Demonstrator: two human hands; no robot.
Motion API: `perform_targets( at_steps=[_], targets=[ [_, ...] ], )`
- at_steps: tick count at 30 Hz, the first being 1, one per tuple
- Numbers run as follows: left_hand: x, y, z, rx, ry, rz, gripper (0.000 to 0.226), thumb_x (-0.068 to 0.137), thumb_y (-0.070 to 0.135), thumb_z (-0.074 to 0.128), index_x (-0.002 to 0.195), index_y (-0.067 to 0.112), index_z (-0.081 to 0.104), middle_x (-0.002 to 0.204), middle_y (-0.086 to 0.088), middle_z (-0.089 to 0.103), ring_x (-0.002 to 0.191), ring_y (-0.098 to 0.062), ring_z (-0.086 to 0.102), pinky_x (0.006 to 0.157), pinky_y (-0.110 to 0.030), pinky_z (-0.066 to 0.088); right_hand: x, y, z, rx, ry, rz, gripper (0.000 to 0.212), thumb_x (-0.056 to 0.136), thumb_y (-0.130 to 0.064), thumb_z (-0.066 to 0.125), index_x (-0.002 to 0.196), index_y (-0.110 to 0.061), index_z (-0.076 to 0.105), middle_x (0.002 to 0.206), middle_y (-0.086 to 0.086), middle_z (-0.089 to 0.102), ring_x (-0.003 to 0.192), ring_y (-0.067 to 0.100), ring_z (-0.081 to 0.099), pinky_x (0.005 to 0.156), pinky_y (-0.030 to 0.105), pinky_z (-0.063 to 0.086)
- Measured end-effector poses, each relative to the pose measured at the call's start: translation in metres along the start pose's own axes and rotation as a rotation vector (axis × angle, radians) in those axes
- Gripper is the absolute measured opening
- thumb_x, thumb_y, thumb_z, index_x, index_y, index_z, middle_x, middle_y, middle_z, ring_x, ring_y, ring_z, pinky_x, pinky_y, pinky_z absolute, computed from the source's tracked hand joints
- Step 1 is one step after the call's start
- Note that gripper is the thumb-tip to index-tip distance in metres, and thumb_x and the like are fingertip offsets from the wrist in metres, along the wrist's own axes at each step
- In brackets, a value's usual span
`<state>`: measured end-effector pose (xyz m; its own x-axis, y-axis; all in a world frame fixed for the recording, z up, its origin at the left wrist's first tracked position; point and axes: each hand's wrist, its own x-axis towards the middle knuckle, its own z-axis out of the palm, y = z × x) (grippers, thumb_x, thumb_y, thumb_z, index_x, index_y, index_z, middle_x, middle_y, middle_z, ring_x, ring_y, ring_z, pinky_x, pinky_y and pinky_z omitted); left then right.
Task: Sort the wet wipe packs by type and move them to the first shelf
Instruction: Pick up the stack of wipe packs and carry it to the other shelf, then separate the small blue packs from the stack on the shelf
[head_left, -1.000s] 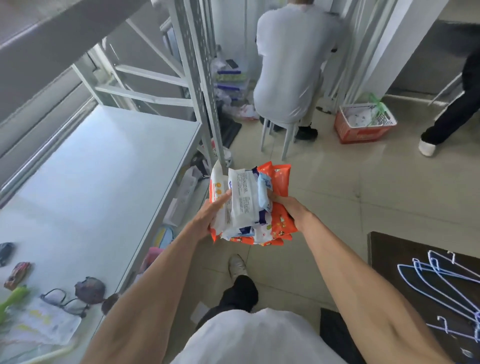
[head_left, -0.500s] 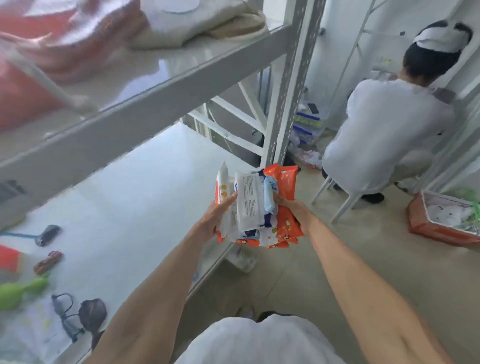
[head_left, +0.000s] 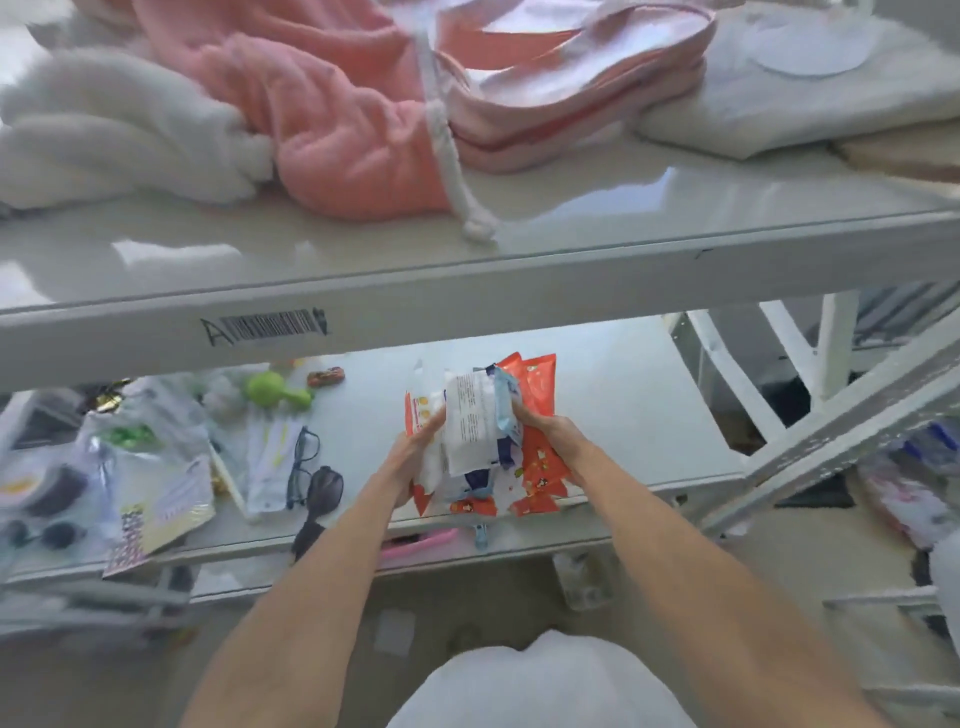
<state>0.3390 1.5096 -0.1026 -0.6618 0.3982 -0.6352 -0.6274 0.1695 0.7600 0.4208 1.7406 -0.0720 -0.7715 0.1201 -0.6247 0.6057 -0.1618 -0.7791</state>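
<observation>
I hold a bundle of wet wipe packs (head_left: 475, 426) between both hands, above the front part of a white shelf (head_left: 634, 415). White packs with blue print sit in the middle of the bundle, and orange packs (head_left: 540, 462) lie at its right side and underneath. My left hand (head_left: 415, 462) grips the bundle's left side. My right hand (head_left: 553, 434) clasps its right side, fingers over the white packs. The lower packs are partly hidden by my hands.
On the same shelf to the left lie black glasses (head_left: 304, 457), sunglasses (head_left: 324, 488), a green toy (head_left: 275, 389), a small toy car (head_left: 326, 375) and plastic bags (head_left: 156, 467). The upper shelf (head_left: 519, 270) carries pink and white towels (head_left: 322, 130). A diagonal brace (head_left: 841, 431) crosses the right.
My view swung left from the floor and a seated person to face the shelves. The bundle, still in both hands, now hangs over the shelf below the towel shelf.
</observation>
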Motion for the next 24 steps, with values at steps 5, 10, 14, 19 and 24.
perform_targets(
  at_steps=[5, 10, 14, 19, 24],
  targets=[
    [0.022, 0.011, -0.036, -0.037, 0.129, 0.048, 0.101, 0.065, 0.081, 0.078, 0.145, 0.024, 0.055, 0.139, -0.005, 0.067, 0.130, -0.031, 0.062, 0.112, -0.059, 0.044, 0.050, -0.023, 0.019, -0.111, -0.001, -0.002, 0.102, 0.050, -0.089, 0.078, 0.119, -0.013, 0.072, 0.109, 0.014, 0.079, 0.100, 0.035, 0.077, 0.096, 0.055, 0.059],
    [0.032, 0.028, -0.030, 0.121, 0.506, -0.031, 0.155, 0.034, 0.108, 0.053, 0.155, 0.013, 0.038, 0.153, -0.012, 0.048, 0.141, -0.037, 0.045, 0.116, -0.058, 0.038, 0.073, -0.040, 0.034, -0.426, 0.255, -0.032, 0.126, 0.055, -0.105, 0.048, 0.135, -0.007, 0.054, 0.118, 0.013, 0.065, 0.122, 0.037, 0.063, 0.106, 0.051, 0.049],
    [0.032, 0.036, -0.029, 0.269, 0.524, -0.076, 0.169, 0.020, 0.113, 0.038, 0.157, 0.014, 0.034, 0.157, -0.019, 0.040, 0.145, -0.041, 0.037, 0.119, -0.061, 0.032, 0.079, -0.049, 0.033, -0.558, 0.296, -0.029, 0.130, 0.065, -0.099, 0.047, 0.153, -0.006, 0.030, 0.147, 0.021, 0.048, 0.140, 0.041, 0.045, 0.115, 0.053, 0.040],
    [0.028, 0.043, -0.034, 0.347, 0.514, 0.014, 0.160, 0.031, 0.108, 0.049, 0.158, 0.014, 0.028, 0.158, -0.017, 0.038, 0.144, -0.039, 0.041, 0.117, -0.059, 0.036, 0.086, -0.038, 0.016, -0.422, 0.289, -0.070, 0.149, 0.041, -0.105, 0.057, 0.155, -0.013, 0.030, 0.151, 0.017, 0.048, 0.138, 0.037, 0.048, 0.113, 0.056, 0.043],
    [0.017, 0.046, -0.028, 0.328, 0.546, 0.141, 0.149, 0.039, 0.106, 0.052, 0.157, 0.018, 0.034, 0.156, -0.011, 0.046, 0.144, -0.032, 0.043, 0.118, -0.055, 0.037, 0.070, -0.046, 0.016, -0.433, 0.487, -0.260, 0.093, 0.071, -0.080, 0.067, 0.137, -0.017, 0.052, 0.136, 0.012, 0.057, 0.129, 0.033, 0.053, 0.108, 0.056, 0.045]
  ],
)
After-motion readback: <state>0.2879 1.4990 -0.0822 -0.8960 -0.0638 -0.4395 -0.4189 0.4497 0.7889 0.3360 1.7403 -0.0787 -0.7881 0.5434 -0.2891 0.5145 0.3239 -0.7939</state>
